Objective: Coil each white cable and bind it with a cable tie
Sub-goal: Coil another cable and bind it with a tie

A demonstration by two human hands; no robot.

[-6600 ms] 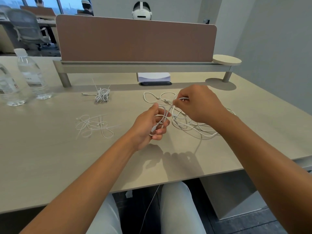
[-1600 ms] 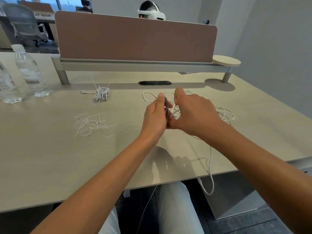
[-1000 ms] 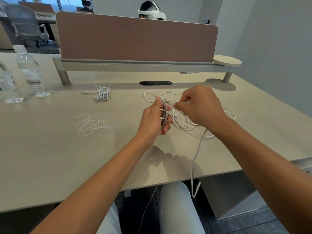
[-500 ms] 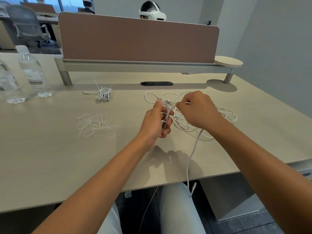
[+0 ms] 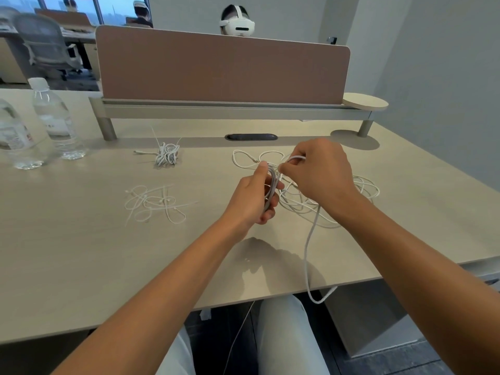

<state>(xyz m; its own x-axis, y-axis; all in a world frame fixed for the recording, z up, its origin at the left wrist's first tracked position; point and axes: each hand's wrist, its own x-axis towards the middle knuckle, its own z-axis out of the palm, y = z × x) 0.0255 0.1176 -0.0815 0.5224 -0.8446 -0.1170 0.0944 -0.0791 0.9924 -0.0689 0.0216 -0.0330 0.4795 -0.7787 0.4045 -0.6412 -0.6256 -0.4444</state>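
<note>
My left hand point(image 5: 253, 197) grips a small coil of white cable point(image 5: 272, 189) upright above the desk. My right hand point(image 5: 318, 173) pinches the same cable's free strand near the top of the coil. That loose strand point(image 5: 308, 253) drops from under my right wrist, over the desk's front edge, and ends in a loop below it. A pile of loose white cables point(image 5: 359, 186) lies on the desk behind my hands. Several white cable ties point(image 5: 154, 203) lie scattered to the left. A coiled, tied cable bundle point(image 5: 166, 155) rests further back.
Two clear water bottles point(image 5: 55, 123) stand at the far left. A brown divider panel point(image 5: 221, 69) on a raised shelf runs across the back, with a black cable slot point(image 5: 251, 137) in the desk point(image 5: 81, 253) below it. A person wearing a white headset sits behind the divider.
Over the last seconds my right hand wound more turns onto the coil in my left hand. The strand hanging over the front edge has become shorter and now curls up into a loop.
</note>
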